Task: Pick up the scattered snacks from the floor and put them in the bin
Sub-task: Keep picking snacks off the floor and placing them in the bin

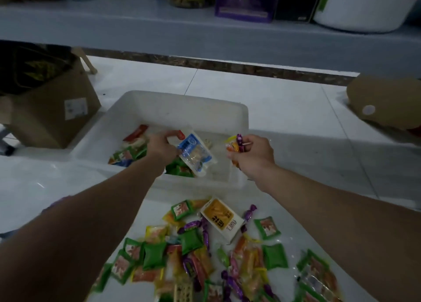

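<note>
Firstly, far left: a cardboard box (pixel 52 110) stands on the white tiled floor (pixel 284 101), just beside the left wall of the bin (pixel 159 106).

Bin: white, rectangular and open-topped, on the floor ahead of the person. It holds a red packet (pixel 136 132) near its left side and several green packets (pixel 127 156) along the near wall.

Left hand (pixel 160 145): over the bin interior, fingers curled, pinching the top end of a blue-and-clear packet (pixel 196 153). The packet hangs tilted, lower end toward the near rim. A red scrap shows at the fingertips; whether it is held cannot be told.

Right hand (pixel 252 156): over the right near corner of the bin, fist closed round a bunch of candies (pixel 237 143). Purple and orange-yellow wrappers stick out above the fingers.

Floor, near side of the bin, between the forearms: scattered snacks (pixel 196 256) in a loose heap. There are green square packets, purple twist-wrapped sweets and orange and yellow sachets, many overlapping. A white-and-yellow packet (pixel 222 219) lies at the heap's far edge, closest to the bin but apart from it.

Far right: a brown rounded object (pixel 387 106) rests on the floor, well apart from the bin; too blurred to identify.
</note>
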A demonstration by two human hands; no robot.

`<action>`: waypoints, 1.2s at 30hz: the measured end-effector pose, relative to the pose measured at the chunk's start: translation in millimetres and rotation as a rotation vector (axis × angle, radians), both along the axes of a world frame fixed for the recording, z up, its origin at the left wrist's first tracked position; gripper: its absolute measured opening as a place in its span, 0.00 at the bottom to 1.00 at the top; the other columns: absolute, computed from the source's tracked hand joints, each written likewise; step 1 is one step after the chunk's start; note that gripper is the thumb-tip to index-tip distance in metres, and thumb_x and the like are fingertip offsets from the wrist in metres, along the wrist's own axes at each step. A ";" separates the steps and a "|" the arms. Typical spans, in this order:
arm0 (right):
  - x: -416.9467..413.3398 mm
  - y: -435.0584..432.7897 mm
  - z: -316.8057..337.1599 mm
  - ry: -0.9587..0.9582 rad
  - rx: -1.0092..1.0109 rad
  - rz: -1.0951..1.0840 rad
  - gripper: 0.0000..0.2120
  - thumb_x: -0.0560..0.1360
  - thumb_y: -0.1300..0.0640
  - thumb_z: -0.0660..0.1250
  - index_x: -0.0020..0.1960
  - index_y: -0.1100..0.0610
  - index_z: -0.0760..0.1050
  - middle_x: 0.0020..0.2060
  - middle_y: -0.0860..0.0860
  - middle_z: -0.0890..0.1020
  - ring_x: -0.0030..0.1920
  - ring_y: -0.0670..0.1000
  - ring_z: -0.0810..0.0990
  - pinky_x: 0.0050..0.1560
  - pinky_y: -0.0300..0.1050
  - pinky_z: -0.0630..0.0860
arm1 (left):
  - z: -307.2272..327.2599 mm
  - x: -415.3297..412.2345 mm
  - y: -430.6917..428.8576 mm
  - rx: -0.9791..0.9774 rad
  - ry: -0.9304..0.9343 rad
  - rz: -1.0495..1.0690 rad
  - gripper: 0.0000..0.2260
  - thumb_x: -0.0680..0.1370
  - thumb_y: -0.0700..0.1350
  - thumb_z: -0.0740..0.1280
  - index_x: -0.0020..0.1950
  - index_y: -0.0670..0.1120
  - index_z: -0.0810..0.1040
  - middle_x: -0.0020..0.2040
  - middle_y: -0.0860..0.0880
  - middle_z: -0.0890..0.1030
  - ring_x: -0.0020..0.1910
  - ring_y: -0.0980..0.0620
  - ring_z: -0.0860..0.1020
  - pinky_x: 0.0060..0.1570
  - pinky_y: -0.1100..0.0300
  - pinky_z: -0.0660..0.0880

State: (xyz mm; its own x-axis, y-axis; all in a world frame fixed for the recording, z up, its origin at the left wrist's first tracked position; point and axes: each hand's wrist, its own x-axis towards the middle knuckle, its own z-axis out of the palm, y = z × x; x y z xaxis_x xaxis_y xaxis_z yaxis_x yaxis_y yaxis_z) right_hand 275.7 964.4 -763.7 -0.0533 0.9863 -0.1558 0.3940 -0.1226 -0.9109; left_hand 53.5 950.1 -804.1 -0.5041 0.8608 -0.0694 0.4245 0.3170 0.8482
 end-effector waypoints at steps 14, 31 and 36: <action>-22.2 30.5 -29.6 -0.124 -0.030 0.052 0.25 0.70 0.55 0.75 0.64 0.52 0.71 0.54 0.52 0.80 0.53 0.51 0.80 0.56 0.50 0.79 | -41.4 16.7 12.0 -0.185 0.211 -0.269 0.22 0.75 0.48 0.70 0.69 0.51 0.71 0.67 0.44 0.73 0.62 0.45 0.74 0.55 0.61 0.71; 196.4 -39.3 13.9 -0.244 0.086 -0.068 0.31 0.73 0.47 0.72 0.72 0.51 0.66 0.69 0.53 0.71 0.65 0.53 0.72 0.65 0.48 0.71 | 39.0 178.9 -21.3 0.096 0.003 -0.337 0.23 0.75 0.48 0.71 0.69 0.51 0.72 0.67 0.48 0.73 0.64 0.48 0.73 0.51 0.63 0.74; 283.1 -57.4 34.8 -0.198 0.090 -0.163 0.29 0.73 0.48 0.71 0.71 0.50 0.67 0.66 0.53 0.73 0.63 0.53 0.74 0.63 0.47 0.72 | 79.6 257.9 -22.1 0.121 0.057 -0.452 0.22 0.74 0.49 0.72 0.67 0.53 0.73 0.65 0.49 0.75 0.61 0.49 0.75 0.54 0.60 0.71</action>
State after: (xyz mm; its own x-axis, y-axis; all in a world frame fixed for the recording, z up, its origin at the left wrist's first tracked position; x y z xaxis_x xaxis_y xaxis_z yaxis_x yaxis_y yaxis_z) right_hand 558.8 907.0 -728.9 0.1303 0.9897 -0.0585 0.5476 -0.1210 -0.8279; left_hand 311.4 928.0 -724.5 -0.0768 0.9951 0.0617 0.5442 -0.0100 0.8389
